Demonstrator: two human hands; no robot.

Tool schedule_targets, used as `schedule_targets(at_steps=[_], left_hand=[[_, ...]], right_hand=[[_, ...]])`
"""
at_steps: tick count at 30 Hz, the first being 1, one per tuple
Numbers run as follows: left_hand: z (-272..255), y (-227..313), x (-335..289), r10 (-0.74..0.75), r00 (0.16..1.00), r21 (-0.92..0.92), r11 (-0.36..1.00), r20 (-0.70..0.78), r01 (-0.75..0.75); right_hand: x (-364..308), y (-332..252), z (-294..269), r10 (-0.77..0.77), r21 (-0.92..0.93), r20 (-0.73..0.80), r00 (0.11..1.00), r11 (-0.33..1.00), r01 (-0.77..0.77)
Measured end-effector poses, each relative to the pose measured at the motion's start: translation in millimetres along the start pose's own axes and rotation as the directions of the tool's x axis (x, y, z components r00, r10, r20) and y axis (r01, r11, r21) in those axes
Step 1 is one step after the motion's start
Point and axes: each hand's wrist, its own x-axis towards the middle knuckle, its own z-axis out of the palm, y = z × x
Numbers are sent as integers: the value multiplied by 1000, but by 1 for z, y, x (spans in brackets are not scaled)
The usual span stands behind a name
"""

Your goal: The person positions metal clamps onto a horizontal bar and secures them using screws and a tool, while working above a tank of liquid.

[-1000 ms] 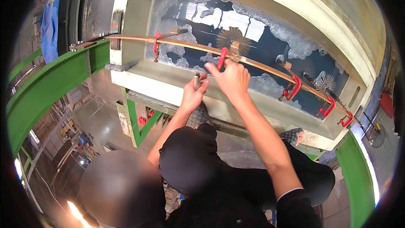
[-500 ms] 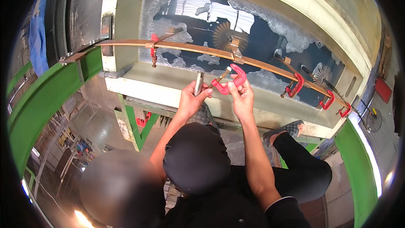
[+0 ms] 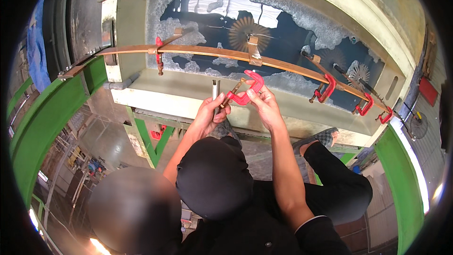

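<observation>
My left hand is closed around a short silver metal tube, which points up and away from me. Its fingertips also meet the screw end of a red C-clamp. On the clamp's frame, my right hand has its thumb and fingers pinched. The clamp's brass-coloured screw slants between the two hands. Beyond them a long brown strip spans the trough, with several red clamps on it, one of them a C-clamp to the right. A metal bracket sits on the strip's middle.
A pale-rimmed trough holds dark water with grey foam and round finned discs. Green beams stand at both sides. My bent knee rises below my hands, and my right foot rests near the trough's front edge.
Both hands have come slightly nearer to me with the clamp and tube. The clamp's screw slants more steeply, and the tube stands straighter. The whole view has shifted a little.
</observation>
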Motion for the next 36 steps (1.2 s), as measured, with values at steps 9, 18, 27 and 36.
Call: schedule_targets(at_steps=[9,18,27,36], left_hand=[[-1,-7,5,1,999,-90,996,-32,-4],[-20,-20,17,-16,998,-246,969,63,31],[-5,-11,10,-17,993,-158,987,117,36],[-31,-9,57,225,965,-32,972,-133,-231]], right_hand=[[2,-4,-1,-131,-94,-3,991,987,130],[2,-6,2,11,-47,124,992,999,-6],[18,-13,-5,103,-106,381,919,992,-67],[-8,28,30,334,51,-99,937,942,-330]])
